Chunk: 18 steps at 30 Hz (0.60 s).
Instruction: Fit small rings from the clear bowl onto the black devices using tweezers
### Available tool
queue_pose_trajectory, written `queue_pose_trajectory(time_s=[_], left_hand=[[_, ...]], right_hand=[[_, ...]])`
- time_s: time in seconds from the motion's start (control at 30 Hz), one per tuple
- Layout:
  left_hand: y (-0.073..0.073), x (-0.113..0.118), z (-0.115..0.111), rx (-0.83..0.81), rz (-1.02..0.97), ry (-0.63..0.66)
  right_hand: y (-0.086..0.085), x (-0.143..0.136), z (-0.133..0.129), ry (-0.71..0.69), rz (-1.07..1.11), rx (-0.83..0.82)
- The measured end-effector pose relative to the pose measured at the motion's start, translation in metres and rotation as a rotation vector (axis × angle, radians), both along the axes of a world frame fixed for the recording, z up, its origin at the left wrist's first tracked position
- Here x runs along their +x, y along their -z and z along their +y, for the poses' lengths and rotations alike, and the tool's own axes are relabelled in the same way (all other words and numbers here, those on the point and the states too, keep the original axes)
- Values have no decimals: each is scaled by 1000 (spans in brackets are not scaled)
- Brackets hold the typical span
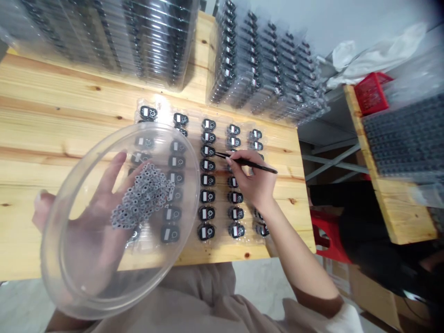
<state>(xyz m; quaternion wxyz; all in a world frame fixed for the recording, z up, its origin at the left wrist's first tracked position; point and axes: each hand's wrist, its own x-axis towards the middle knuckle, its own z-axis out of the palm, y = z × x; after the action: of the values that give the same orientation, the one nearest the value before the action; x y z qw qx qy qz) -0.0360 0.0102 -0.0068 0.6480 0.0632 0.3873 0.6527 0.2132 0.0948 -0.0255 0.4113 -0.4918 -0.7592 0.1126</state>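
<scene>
My left hand (100, 217) supports a round clear plastic lid (121, 296) from below, its fingers showing through the plastic. A heap of small grey ring-shaped parts (144, 196) lies in the lid. In a pinch, my right hand (255, 180) holds black tweezers (256, 164). Their tips touch or hover just over a small black device (208, 151) in the middle column; whether they grip a part is too small to tell. Several such devices sit in rows in a clear plastic tray (222, 240). The lid covers part of the left columns.
Tall stacks of filled clear trays (263, 64) and more trays (114, 41) stand along the back of the wooden table (45, 120). To the right are another table (402, 217), a red basket (373, 95), a red stool (328, 236) and a person in dark clothing (367, 249).
</scene>
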Motion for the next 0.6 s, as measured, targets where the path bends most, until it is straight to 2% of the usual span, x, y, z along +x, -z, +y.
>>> queue_pose_trajectory(time_s=[0.2,0.6], left_hand=[[1,-1,3,-15,-15,-38],[9,-8,-1,44,-76,-5]], right_hand=[[1,-3,1,1,-9,-12],[-1,-1,0,22,38,-50]])
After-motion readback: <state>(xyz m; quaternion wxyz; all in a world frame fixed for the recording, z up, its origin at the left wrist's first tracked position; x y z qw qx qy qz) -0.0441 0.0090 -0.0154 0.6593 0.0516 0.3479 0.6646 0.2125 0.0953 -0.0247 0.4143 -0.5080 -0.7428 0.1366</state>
